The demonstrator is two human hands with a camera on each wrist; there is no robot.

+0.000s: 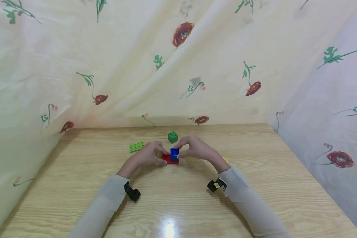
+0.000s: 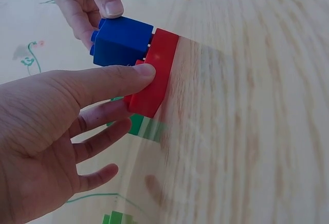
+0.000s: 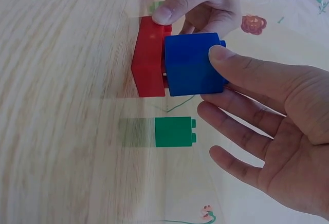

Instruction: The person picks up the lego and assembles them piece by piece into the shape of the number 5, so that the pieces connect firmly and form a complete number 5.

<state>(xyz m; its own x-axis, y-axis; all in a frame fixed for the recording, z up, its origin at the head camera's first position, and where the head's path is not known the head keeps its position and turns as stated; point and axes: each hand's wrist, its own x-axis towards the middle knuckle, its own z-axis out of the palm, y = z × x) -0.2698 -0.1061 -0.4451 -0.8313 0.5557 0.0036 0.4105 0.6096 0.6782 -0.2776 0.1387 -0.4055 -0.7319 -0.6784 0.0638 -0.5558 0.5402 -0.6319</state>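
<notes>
A low red toy brick (image 1: 173,162) lies on the table, and my left hand (image 1: 147,153) pinches its left end between thumb and index finger. Over the red brick's right end stands a blue cube-shaped brick (image 1: 174,154). My right hand (image 1: 196,148) holds this blue brick (image 3: 190,64) between thumb and fingers, its other fingers spread loosely. In the left wrist view, a narrow gap with red studs shows between the blue brick (image 2: 121,43) and the red brick (image 2: 158,75); whether they are pressed fully together I cannot tell.
Behind the hands stands a dark green cube-shaped brick (image 1: 173,137). A flat light green brick (image 1: 136,147) lies beyond my left hand. Partly hidden by my right wrist is a yellow-orange brick (image 1: 226,159). Flowered cloth (image 1: 131,66) hangs around the wooden table (image 1: 172,195).
</notes>
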